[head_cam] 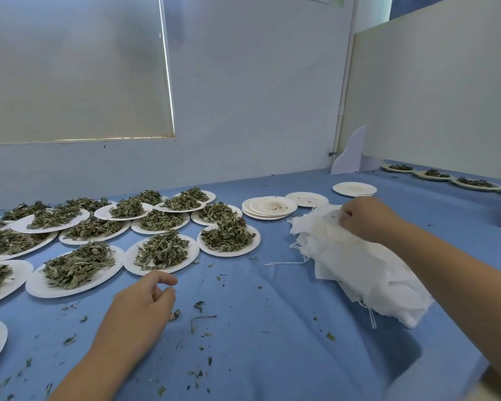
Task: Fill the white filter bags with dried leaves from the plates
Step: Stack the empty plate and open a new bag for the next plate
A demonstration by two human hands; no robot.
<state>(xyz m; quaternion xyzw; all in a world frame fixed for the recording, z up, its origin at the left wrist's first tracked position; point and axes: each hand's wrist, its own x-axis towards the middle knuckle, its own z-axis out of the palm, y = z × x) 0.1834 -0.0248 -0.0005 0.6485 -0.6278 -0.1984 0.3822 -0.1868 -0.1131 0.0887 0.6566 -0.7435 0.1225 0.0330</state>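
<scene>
Bench: I log one bench under a blue cloth (pixel 272 337), running back to a pale wall.

Item 1. Round white paper plates (pixel 129 259), each heaped with dried green leaves (pixel 162 250). They crowd the left half of the bench, from the left edge toward the middle; several overlap at their rims.

Item 2. Bare round white paper plates, lightly stained: a small stack (pixel 268 211) near the far edge, then two single ones (pixel 307 199) (pixel 355 189) further right along that edge.

Item 3. Heap of white filter bags with thin white drawstrings (pixel 359 273), on the right half of the bench, running from mid-depth toward the front edge. I see no leaves in them.

Item 4. Right hand (pixel 362 218), on the far top of the heap, fingers curled down and pinching the topmost bag.

Item 5. Left hand (pixel 145 305), low over the cloth just in front of the nearest heaped plate, fingers loosely curled. I see nothing held in it. The two hands are well apart.

Item 6. Loose leaf crumbs and a bent stem (pixel 198 316), scattered on the cloth toward the front edge.

Item 7. Tall white partition board (pixel 431 96) at the far right corner, with a row of leaf-heaped plates (pixel 433 174) at its foot.
</scene>
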